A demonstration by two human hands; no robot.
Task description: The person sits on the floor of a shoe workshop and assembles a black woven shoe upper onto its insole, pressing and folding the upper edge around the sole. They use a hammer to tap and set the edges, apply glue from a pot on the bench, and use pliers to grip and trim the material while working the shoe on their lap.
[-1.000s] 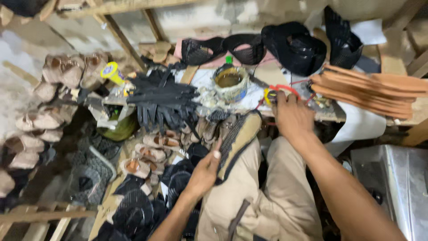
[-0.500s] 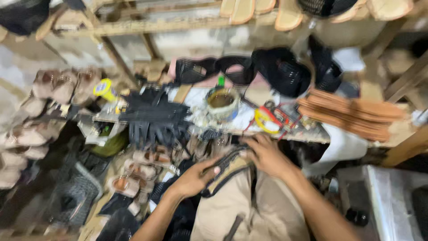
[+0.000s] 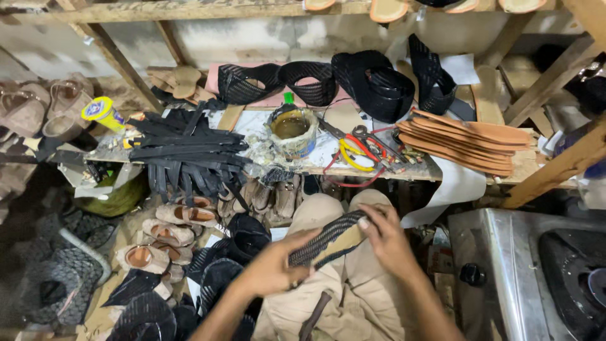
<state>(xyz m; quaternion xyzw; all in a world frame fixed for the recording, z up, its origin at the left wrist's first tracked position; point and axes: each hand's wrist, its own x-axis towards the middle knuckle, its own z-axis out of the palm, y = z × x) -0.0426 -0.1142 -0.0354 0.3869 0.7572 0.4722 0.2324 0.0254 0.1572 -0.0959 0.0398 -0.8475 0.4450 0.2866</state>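
Over my lap I hold a tan sandal sole with a black woven strap (image 3: 327,243) along its top edge. My left hand (image 3: 271,268) grips its near end from below. My right hand (image 3: 385,237) clasps its far end, thumb pressed on the strap. Both hands sit above my beige trousers (image 3: 328,297), below the front edge of the low workbench (image 3: 328,164).
On the bench stand an open glue tin (image 3: 291,129), red and yellow scissors (image 3: 360,148), a pile of black straps (image 3: 186,155), a stack of tan soles (image 3: 467,142) and a yellow can (image 3: 104,113). Finished sandals (image 3: 167,233) lie on the floor at left. A metal stove (image 3: 536,265) stands at right.
My right hand has come back from the bench by the scissors and taken hold of the sole's far end. The view has tilted up and steadied.
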